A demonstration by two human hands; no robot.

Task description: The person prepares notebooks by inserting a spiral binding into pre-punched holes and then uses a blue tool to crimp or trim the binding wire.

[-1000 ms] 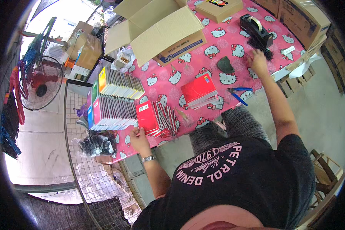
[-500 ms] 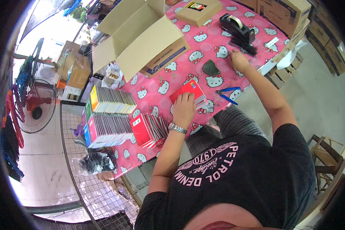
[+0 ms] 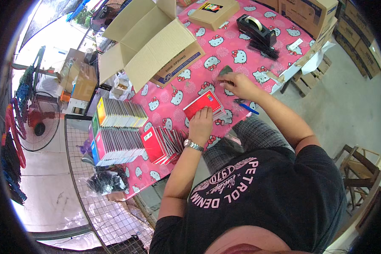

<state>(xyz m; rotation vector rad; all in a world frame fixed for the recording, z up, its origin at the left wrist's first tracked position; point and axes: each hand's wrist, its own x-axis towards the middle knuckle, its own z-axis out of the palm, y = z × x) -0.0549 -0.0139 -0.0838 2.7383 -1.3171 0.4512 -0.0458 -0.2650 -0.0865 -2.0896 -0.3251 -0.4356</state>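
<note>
Under the fingers of my left hand (image 3: 201, 123) lies a small stack of red booklets (image 3: 202, 105) near the table's front edge; the hand presses on its near side. Just right of it, my right hand (image 3: 240, 86) pinches a thin dark strip (image 3: 227, 81), too small to make out fully. A dark green flat piece (image 3: 225, 70) shows partly behind those fingers. Blue-handled pliers (image 3: 249, 108) lie below my right wrist, partly covered by it. To the left, a leaning row of red booklets (image 3: 154, 146) with dark spines stands beside my left forearm.
Rows of booklets with coloured covers (image 3: 119, 146) stand at the table's left. Behind are an open carton (image 3: 173, 63), a closed box (image 3: 213, 15), a black tape dispenser (image 3: 256, 30) and a pile of black bristly strips (image 3: 264, 50). A wire mesh rack (image 3: 82, 169) adjoins the left.
My right hand has come left from near the black strips to beside the red stack, now pinching a thin dark strip. My left hand has slid slightly toward me on the stack.
</note>
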